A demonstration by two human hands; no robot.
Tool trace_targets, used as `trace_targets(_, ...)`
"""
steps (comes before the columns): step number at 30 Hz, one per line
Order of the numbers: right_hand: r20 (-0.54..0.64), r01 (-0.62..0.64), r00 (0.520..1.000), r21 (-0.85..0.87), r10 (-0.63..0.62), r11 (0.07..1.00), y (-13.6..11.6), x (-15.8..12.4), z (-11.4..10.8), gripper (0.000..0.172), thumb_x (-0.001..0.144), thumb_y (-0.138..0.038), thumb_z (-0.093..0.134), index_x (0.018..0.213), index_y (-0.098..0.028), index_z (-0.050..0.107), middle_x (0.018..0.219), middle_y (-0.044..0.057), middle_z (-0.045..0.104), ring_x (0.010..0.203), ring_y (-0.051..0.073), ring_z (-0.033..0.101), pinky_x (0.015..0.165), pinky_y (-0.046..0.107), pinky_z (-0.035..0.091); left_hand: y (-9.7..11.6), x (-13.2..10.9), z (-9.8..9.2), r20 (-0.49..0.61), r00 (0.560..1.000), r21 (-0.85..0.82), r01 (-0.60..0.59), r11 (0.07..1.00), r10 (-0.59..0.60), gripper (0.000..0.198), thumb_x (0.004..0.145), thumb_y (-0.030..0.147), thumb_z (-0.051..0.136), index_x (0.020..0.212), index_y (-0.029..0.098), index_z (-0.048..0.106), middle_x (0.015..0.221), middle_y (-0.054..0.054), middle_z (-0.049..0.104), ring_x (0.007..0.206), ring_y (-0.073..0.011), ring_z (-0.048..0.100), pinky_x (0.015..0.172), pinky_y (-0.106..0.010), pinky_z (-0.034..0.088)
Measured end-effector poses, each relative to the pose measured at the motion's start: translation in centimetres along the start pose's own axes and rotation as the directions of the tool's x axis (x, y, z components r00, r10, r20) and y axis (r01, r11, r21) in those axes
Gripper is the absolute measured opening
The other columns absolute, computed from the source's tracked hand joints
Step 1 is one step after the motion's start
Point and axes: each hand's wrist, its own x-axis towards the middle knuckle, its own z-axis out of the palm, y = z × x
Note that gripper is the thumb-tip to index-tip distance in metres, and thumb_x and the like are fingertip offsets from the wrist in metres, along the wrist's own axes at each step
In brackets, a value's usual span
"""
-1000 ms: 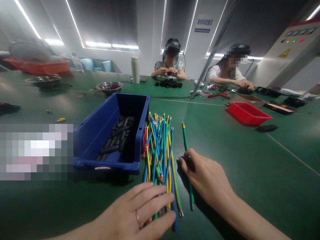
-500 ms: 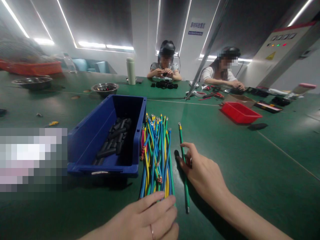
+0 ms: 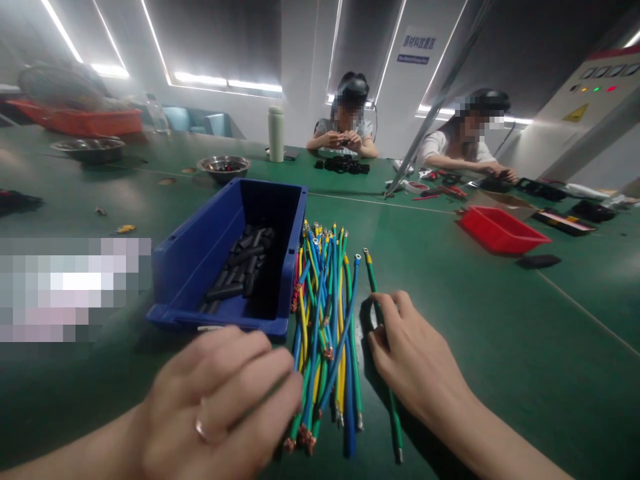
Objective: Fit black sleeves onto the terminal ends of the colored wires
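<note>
My right hand pinches a green cable with a yellow sleeve and a ring terminal at its far end. This cable lies apart, just right of a bundle of blue, green, yellow and red cables. Ring terminals cap many far ends of the bundle, and bare copper strands show at several near ends. My left hand, with a ring on one finger, is at the bundle's left near side, fingers curled. Whatever may be between those fingertips is hidden.
Left of the bundle stands a blue bin with black tubes inside. Metal bowls and a light green bottle are farther back. A red tray lies right. Two people sit across the table, hands on small parts.
My left hand has lifted off the near ends of the bundle and moved left, its fingers now curled. Those ends are uncovered. My right hand keeps hold of the green cable; the view has shifted.
</note>
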Motion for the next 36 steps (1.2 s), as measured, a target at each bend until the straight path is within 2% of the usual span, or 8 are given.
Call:
trace_targets(5,0.015,-0.026,1.000,0.059,0.025,0.998,0.2,0.5,-0.1,0.009,0.088,-0.025,0.043,0.089,-0.021,0.050,0.081,0.006,0.060,0.071,0.022,0.059,0.059,0.032,0.039,-3.9,0.7,-0.5,0.130,0.952,0.177,0.252,0.951,-0.277,0.021,0.097,0.015,0.046,0.110,0.012,0.061,0.109,-0.013,0.062,0.104,-0.0258,0.060,0.097,-0.044,0.050)
trace_targets(8,0.013,-0.046,0.999,0.118,0.045,0.992,0.8,0.6,0.0,0.016,0.090,-0.025,0.040,0.098,-0.019,0.052,0.081,0.006,0.063,0.067,0.020,0.058,0.057,0.030,0.036,-5.9,0.6,0.2,0.382,0.830,0.294,0.307,0.905,-0.406,0.049,0.104,0.031,0.023,0.112,0.009,0.066,0.112,-0.018,0.067,0.107,-0.0329,0.062,0.091,-0.053,0.054)
trace_targets(18,0.023,-0.087,0.996,0.412,0.085,0.907,1.3,0.6,-0.9,0.039,0.093,-0.033,0.041,0.125,-0.015,0.054,0.075,0.002,0.061,0.065,0.017,0.061,0.060,0.032,0.048,-6.9,-0.2,0.3,0.578,0.760,0.248,0.184,0.951,-0.298,0.057,0.102,0.027,0.019,0.110,0.014,0.074,0.110,-0.013,0.074,0.097,-0.0290,0.070,0.075,-0.044,0.061)
trace_targets(20,0.074,-0.155,0.988,0.576,0.137,0.803,0.6,0.5,-1.2,0.043,0.095,-0.040,0.042,0.129,-0.016,0.052,0.075,0.001,0.059,0.060,0.016,0.061,0.057,0.031,0.050,-6.9,-0.4,0.3,0.589,0.755,0.262,0.160,0.952,-0.289,0.053,0.101,0.024,0.022,0.112,0.015,0.073,0.107,-0.013,0.074,0.093,-0.0297,0.069,0.076,-0.046,0.059)
trace_targets(24,0.338,-0.398,0.909,0.880,0.244,0.261,-0.5,0.7,-1.4,0.067,0.088,-0.050,0.057,0.145,-0.018,0.042,0.084,0.002,0.061,0.057,0.016,0.062,0.050,0.031,0.051,-6.9,-0.7,0.4,0.605,0.749,0.271,0.126,0.954,-0.271,0.051,0.099,0.018,0.022,0.116,0.014,0.070,0.108,-0.014,0.073,0.094,-0.0295,0.067,0.077,-0.044,0.055)
trace_targets(27,0.438,-0.460,0.857,0.888,0.272,0.021,-0.5,1.0,-1.5,0.071,0.083,-0.045,0.067,0.145,-0.021,0.044,0.077,0.000,0.058,0.050,0.011,0.052,0.043,0.025,0.044,-6.7,-0.4,0.2,0.607,0.749,0.257,0.130,0.958,-0.264,0.054,0.100,0.019,0.019,0.109,0.013,0.071,0.108,-0.015,0.072,0.097,-0.0317,0.065,0.078,-0.047,0.051)
trace_targets(31,0.530,-0.515,0.817,0.848,0.228,-0.124,-0.1,1.1,-1.7,0.055,0.084,-0.040,0.066,0.135,-0.022,0.054,0.061,-0.008,0.042,0.040,0.003,0.023,0.033,0.015,0.016,-6.5,0.3,0.1,0.591,0.750,0.233,0.195,0.953,-0.298,0.052,0.105,0.024,0.020,0.100,0.016,0.071,0.103,-0.009,0.073,0.092,-0.0268,0.064,0.081,-0.046,0.046)
trace_targets(36,0.511,-0.497,0.840,0.859,0.181,-0.120,0.0,0.8,-1.6,0.038,0.088,-0.055,0.061,0.112,-0.026,0.056,0.061,-0.011,0.034,0.039,0.002,0.013,0.030,0.014,0.012,-6.5,0.7,-0.1,0.547,0.774,0.086,0.326,0.942,-0.318,0.049,0.105,0.031,0.025,0.096,0.017,0.070,0.093,-0.005,0.073,0.085,-0.0250,0.063,0.079,-0.042,0.042)
